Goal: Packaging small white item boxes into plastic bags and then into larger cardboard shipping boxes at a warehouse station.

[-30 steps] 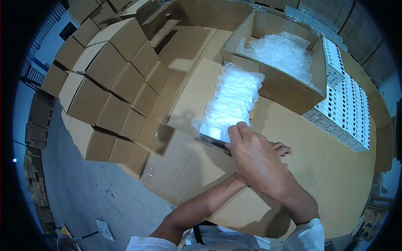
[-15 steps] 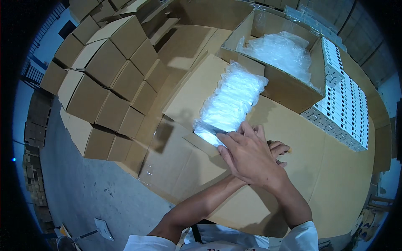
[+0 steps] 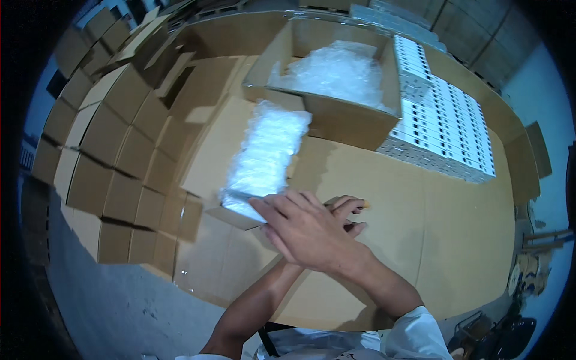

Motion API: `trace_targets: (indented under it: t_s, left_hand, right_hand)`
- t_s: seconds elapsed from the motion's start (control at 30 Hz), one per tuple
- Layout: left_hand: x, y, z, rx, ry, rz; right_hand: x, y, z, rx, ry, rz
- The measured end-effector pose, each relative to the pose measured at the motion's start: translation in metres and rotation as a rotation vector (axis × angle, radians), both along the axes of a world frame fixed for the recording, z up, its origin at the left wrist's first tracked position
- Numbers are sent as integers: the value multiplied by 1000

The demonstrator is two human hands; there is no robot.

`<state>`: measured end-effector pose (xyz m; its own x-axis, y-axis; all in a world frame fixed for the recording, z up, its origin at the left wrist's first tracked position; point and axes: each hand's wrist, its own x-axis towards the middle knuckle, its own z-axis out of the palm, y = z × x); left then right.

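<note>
A small open cardboard carton point(image 3: 229, 216) stands left of centre, filled with a row of clear bubble-wrapped pieces point(image 3: 264, 150) that rise above its rim. My right hand point(image 3: 306, 228) reaches across to its near right corner. Its fingertips rest on the wrapped pieces there, and the thumb lies lower, by the carton's outer side. Beneath it my forearms cross. My left hand point(image 3: 353, 213) shows on the right, partly hidden by the right one, with its fingers apart over the cardboard surface. Something orange-yellow is at one left fingertip. I see nothing held in that hand.
A large open carton point(image 3: 354, 123) behind holds loose clear plastic wrap point(image 3: 339, 72). To its right stand stacked white blocks with dark square holes point(image 3: 444, 129). Several brown cartons point(image 3: 93, 183) are stacked on the left. Cardboard point(image 3: 384, 264) covers the work surface.
The view has turned, so the whole scene sits further left. My right hand stays at the carton's near corner, with my forearms still crossed. The left hand's fingers show more clearly.
</note>
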<state>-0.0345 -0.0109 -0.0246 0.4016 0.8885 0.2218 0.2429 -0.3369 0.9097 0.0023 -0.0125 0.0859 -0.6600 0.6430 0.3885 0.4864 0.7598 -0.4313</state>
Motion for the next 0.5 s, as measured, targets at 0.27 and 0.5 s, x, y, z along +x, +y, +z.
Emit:
trace_targets:
  t_s: [0.27,0.5]
  left_hand:
    - [17,3,53,0,26,38]
    - [46,15,63,-113,16,-18]
  right_hand:
    - [86,41,55,4,168,-73]
    - [213,133,76,100,295,-522]
